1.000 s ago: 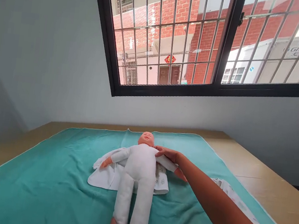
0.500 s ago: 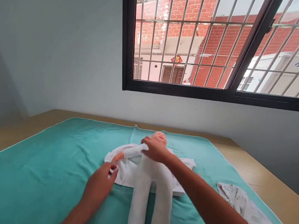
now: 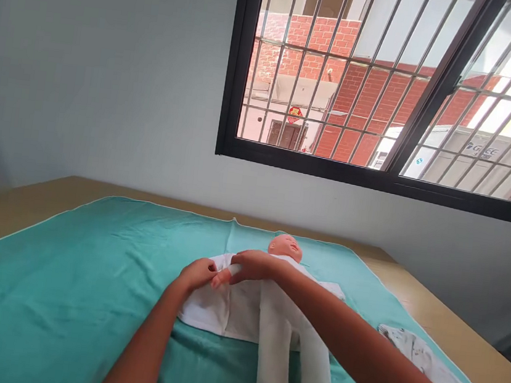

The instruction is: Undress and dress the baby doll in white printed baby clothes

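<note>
A baby doll (image 3: 286,248) lies on its back, head toward the wall, its white legs (image 3: 273,355) stretched toward me. Spread out beneath its body is a white baby top (image 3: 206,307). My right hand (image 3: 253,266) is closed round the doll's forearm; the doll's pinkish hand (image 3: 222,277) pokes out past my fingers. Just left of that, my left hand (image 3: 197,273) pinches the edge of the white top, its fingertips partly hidden. My right forearm covers part of the doll's torso and its other arm.
A teal cloth (image 3: 86,282) covers most of the wooden table (image 3: 50,191). To the right lies a folded white printed garment (image 3: 433,369). Behind the table are a grey wall (image 3: 111,74) and a barred window with a dark frame (image 3: 305,168).
My left hand has moved up and right to the white top beside the doll's hand. My right hand has slid down along the doll's arm. The view has tilted and shifted.
</note>
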The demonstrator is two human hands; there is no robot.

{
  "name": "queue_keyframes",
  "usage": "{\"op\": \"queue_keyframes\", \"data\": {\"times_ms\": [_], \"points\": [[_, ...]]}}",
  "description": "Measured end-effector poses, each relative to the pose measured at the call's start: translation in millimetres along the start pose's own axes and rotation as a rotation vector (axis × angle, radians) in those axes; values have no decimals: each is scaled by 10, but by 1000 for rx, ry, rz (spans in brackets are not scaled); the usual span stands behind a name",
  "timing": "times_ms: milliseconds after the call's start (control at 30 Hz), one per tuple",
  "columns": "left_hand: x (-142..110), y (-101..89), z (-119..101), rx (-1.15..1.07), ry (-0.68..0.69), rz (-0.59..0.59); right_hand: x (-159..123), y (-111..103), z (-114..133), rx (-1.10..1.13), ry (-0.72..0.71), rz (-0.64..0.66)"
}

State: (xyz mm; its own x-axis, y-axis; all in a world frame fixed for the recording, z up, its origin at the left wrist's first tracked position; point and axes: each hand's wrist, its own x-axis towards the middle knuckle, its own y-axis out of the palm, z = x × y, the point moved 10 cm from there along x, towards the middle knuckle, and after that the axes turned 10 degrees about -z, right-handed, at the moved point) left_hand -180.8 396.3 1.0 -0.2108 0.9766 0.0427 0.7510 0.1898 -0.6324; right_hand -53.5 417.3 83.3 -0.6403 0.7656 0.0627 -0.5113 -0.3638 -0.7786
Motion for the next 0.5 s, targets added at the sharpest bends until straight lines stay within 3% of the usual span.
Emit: {"op": "queue_keyframes", "data": {"times_ms": [133, 267, 400, 500], "points": [[9, -117, -41, -105, 35, -17, 9, -29, 1, -300, -97, 18], [44, -287, -85, -169, 2, -180, 54, -5, -22, -353, -109, -86], [22, -509, -186, -177, -10, -351, 48, 68, -44, -447, -84, -71], [-21, -650, -332, -233, 0, -417, 22, 60, -19, -469, -66, -75]]}}
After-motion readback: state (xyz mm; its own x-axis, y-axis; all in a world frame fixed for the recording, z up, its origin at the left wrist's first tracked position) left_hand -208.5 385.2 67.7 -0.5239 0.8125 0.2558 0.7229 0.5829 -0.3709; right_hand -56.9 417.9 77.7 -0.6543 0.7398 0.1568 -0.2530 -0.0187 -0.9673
